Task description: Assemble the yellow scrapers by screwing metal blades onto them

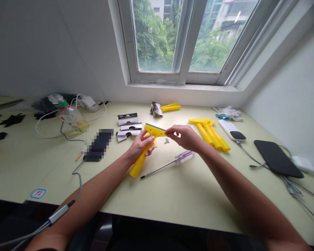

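1. Our left grip [141,146] wraps the smooth, tubular handle of a yellow scraper [155,131], its broad head tilted up beyond our fingers.
2. Our right grip [183,136] is pinched narrow at the head's right-hand corner, by the flat dark strip [155,127].
3. Tiny shiny screws [166,141] lie just below its fingertips; a screwdriver [182,157] (clear, ridged handle, slim metal shaft) lies nearer us.
4. Right of that grip, more yellow scrapers [210,134] overlap on the pale counter [151,202].
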The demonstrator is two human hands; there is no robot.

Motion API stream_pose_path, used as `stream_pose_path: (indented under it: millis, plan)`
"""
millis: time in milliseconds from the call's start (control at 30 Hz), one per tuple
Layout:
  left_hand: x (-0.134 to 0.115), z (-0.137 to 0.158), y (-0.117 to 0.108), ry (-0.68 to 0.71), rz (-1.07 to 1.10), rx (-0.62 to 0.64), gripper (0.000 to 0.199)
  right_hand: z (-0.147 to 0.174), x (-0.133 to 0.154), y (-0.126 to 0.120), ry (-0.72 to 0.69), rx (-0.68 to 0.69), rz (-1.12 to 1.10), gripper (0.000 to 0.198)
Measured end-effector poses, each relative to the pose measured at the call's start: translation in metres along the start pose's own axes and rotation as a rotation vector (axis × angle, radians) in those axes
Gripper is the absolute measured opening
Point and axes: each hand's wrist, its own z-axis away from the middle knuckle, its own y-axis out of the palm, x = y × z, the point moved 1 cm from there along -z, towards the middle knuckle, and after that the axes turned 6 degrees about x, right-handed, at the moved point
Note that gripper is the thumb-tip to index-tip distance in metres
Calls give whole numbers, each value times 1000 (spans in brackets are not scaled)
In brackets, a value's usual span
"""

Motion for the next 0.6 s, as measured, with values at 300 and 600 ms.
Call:
stream_pose_path:
  millis: [300,600]
  plan:
    - [0,3,5,-5,-11,39,42,-1,4,10,45,-37,-159,13]
    - [-3,6,9,-17,-46,47,54,-2,2,10,208,-16,-321,12]
